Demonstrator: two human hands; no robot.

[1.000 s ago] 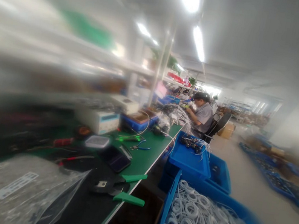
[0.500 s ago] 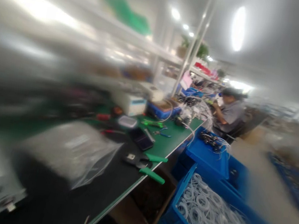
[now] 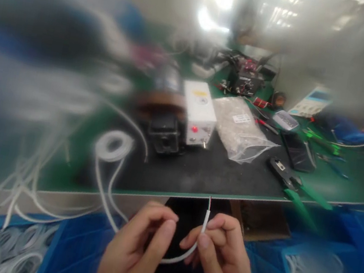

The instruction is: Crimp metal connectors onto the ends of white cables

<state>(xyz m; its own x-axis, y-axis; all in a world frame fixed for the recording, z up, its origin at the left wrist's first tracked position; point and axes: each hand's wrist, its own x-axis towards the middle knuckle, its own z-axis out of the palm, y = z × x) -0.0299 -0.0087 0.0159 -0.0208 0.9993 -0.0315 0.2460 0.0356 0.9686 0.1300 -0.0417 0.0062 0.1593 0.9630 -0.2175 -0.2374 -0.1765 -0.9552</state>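
My right hand (image 3: 226, 260) pinches a white cable (image 3: 205, 222) between thumb and fingers, just below its end. Thin coloured wires stick out of that end, pointing up over the gap in front of the bench. My left hand (image 3: 138, 250) is curled around the same cable, thumb and forefinger tips close together; the part inside the palm is hidden. Between the hands the cable sags in a short curve. Past my left hand it appears to run up to a white cable coil (image 3: 114, 146) lying at the bench's front left.
On the bench's black mat (image 3: 230, 179) are a white box with a red light (image 3: 199, 116), a clear bag (image 3: 235, 127), green-handled pliers (image 3: 294, 183) and a phone (image 3: 298, 151). Blue crates (image 3: 79, 250) with coiled cables stand below, left and right. Loose cables hang over the edge at left.
The view has swung left and down from the aisle and a seated co-worker to the bench in front of me. Both my hands with the white cable now show; before, only a fingertip-sized patch did.
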